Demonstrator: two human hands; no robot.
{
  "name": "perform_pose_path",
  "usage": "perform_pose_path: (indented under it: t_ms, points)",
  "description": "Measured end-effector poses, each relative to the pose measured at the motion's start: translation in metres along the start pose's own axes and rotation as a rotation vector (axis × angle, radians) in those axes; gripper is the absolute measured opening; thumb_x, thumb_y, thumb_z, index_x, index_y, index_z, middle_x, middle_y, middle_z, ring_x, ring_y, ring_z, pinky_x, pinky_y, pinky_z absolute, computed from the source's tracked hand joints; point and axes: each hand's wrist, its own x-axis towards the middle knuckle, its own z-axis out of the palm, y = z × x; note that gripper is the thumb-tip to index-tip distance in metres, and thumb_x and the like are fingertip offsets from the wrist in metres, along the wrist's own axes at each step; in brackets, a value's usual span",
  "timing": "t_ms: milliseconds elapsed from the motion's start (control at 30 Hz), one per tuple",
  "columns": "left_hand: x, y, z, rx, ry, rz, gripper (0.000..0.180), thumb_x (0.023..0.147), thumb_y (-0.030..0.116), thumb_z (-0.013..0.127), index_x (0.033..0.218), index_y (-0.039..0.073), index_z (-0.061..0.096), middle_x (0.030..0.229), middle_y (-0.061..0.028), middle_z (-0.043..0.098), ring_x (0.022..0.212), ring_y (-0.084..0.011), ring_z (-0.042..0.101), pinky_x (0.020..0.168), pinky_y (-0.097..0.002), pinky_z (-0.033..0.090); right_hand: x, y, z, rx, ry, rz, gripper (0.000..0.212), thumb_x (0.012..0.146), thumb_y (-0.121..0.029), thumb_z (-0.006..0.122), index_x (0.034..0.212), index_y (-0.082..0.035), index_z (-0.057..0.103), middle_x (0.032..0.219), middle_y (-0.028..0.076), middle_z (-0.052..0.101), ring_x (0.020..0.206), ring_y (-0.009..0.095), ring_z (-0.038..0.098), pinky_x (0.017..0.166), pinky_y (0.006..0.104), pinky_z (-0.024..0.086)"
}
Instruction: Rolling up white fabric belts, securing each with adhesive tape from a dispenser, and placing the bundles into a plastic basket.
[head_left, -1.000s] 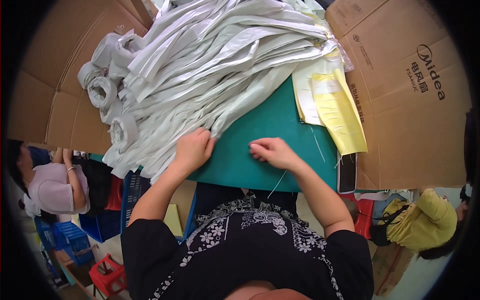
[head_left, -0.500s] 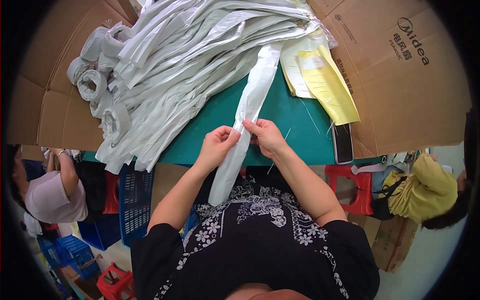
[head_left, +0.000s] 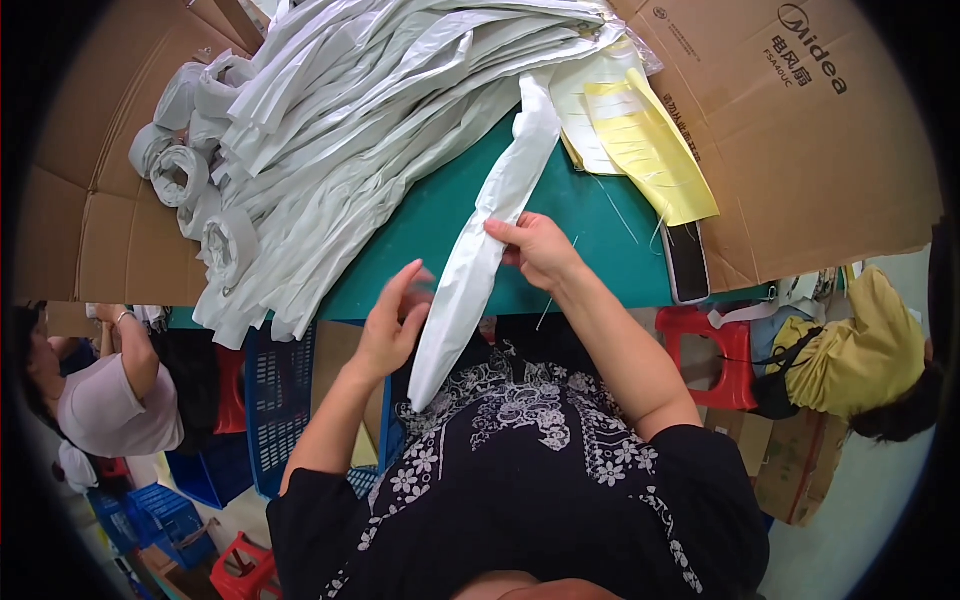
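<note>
A long white fabric strip slants from the far side of the green table down past its front edge toward my shirt. My right hand pinches it near the middle, thumb on top and the other fingers behind. Left of the strip, my left hand is off it, fingers apart and slightly blurred, holding nothing. A large heap of similar white strips covers the table's far left. Several rolled white strips lie along the heap's left side.
Yellow and white sheets with loose threads lie at the right, beside a phone. Cardboard walls border the table on both sides. A blue crate stands below left, a red stool below right. Two people sit nearby, one on each side.
My left hand has let go of the strip and moved down and left, its fingers opening. My right hand keeps its pinch, and the strip's lower end has swung slightly left.
</note>
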Motion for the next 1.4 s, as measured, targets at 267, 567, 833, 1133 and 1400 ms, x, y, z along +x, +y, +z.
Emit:
perform_pose_path:
  t_ms: [267,567,833,1133,1400]
  points:
    - [0.020,0.042,-0.013,0.355,-0.367,0.668,0.018,0.068,0.010,0.069,0.086,0.012,0.067,0.091,-0.0030,0.064,0.087,-0.0205,0.060,0.074,-0.0337,0.045,0.006,0.016,0.005,-0.115,0.132,0.088,0.020,0.085,-0.019,0.063,0.098,-0.005,0.060,0.093,0.004,0.065,0.076,0.013,0.062,0.065,0.0275,0.050]
    - [0.020,0.033,0.032,-0.467,-0.307,-0.412,0.029,0.092,0.026,0.052,0.090,0.000,0.064,0.084,-0.0027,0.064,0.076,-0.0080,0.056,0.070,-0.0244,0.044,-0.012,0.014,-0.014,-0.142,0.113,-0.118,0.018,0.089,-0.018,0.057,0.098,-0.003,0.059,0.092,0.005,0.064,0.076,0.013,0.063,0.068,0.0294,0.052]
    - [0.009,0.051,0.023,0.070,-0.125,0.340,0.022,0.071,0.003,0.069,0.093,0.005,0.069,0.096,-0.0086,0.056,0.085,-0.0191,0.055,0.074,-0.0276,0.045,-0.071,0.029,0.017,0.497,-0.258,0.517,0.055,0.090,-0.054,0.041,0.117,-0.007,0.048,0.117,0.014,0.054,0.108,0.025,0.054,0.088,0.0406,0.045]
    - [-0.062,0.079,-0.022,0.532,0.323,0.742,0.034,0.073,0.044,0.071,0.092,0.019,0.060,0.097,-0.0063,0.041,0.088,-0.0225,0.045,0.081,-0.0433,0.040,-0.045,0.036,0.072,0.688,-0.054,0.358,0.024,0.091,-0.015,0.052,0.112,-0.004,0.048,0.102,0.011,0.055,0.094,0.022,0.057,0.088,0.0396,0.048]
    - [-0.078,0.139,-0.028,1.024,0.277,0.513,0.019,0.066,0.019,0.072,0.084,0.018,0.068,0.101,-0.0036,0.052,0.098,-0.0225,0.049,0.094,-0.0478,0.030,-0.046,0.046,0.084,0.600,-0.015,0.284,0.024,0.091,-0.015,0.052,0.112,-0.005,0.047,0.102,0.010,0.054,0.094,0.021,0.056,0.087,0.0393,0.048]
